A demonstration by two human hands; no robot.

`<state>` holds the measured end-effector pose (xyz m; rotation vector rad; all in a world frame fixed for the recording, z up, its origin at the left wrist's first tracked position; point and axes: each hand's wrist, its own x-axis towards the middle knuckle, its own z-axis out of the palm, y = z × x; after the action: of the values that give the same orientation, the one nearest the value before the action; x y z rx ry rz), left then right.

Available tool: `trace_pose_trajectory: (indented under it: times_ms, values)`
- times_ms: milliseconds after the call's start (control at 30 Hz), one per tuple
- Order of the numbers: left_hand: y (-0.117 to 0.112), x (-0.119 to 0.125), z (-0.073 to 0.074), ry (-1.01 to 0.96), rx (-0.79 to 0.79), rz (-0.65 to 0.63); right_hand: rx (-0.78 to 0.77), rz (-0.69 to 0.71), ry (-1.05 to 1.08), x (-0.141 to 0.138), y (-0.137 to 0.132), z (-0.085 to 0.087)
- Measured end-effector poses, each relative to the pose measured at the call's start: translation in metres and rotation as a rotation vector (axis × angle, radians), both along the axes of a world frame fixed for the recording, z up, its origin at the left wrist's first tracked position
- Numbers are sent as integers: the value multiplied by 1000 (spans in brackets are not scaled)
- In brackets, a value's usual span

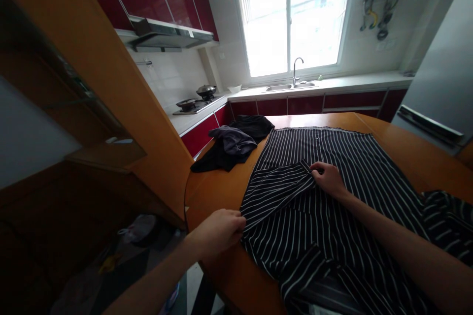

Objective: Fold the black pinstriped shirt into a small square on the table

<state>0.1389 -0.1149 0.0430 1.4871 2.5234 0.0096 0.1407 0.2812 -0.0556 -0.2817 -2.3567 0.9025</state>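
Observation:
A black shirt with white stripes [354,172] lies spread over the wooden table, its hem toward the window and its collar end near me. One sleeve is folded inward across the body. My right hand [328,177] pinches the cuff end of that sleeve above the middle of the shirt. At the shirt's left edge, my left hand [224,229] is closed on the sleeve's fold, with its fingertips partly hidden. The other sleeve [449,219] lies bunched out to the right.
Dark crumpled clothes [234,142] lie at the table's far left. An orange wooden panel [148,123] stands left of the table [210,187]. Behind are a stove with pans [206,91], a sink [279,87] and, at right, a fridge [439,69].

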Motion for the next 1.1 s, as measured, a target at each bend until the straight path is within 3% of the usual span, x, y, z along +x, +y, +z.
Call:
trace_pose_trajectory:
  times_ms: [133,233,333,467,667,800,867,967,1033,1100]
  values:
    - [19,-54,8,-134,246,66,26,18,-71,1,-1,2]
    - [53,-110,-1,-86,467,144,28,14,-101,2,0,4]
    - [82,-157,-20,-158,406,121,21,6,-119,4,1,5]
    - [96,-181,-46,-198,361,119,14,7,-109,6,1,7]
    - [94,-179,-69,-106,419,195,-8,6,35,4,4,4]
    - [95,-165,-61,8,457,202,59,-5,-90,3,6,0]
    - [96,-147,-51,62,492,119,99,-16,-138,3,5,0]
    - [94,-110,-40,9,443,-116,161,-54,-161,6,3,0]
    - [87,-86,-39,-44,338,-219,212,-99,-137,7,2,0]
    - [78,-70,-44,-63,250,-232,256,-143,-53,7,1,2]
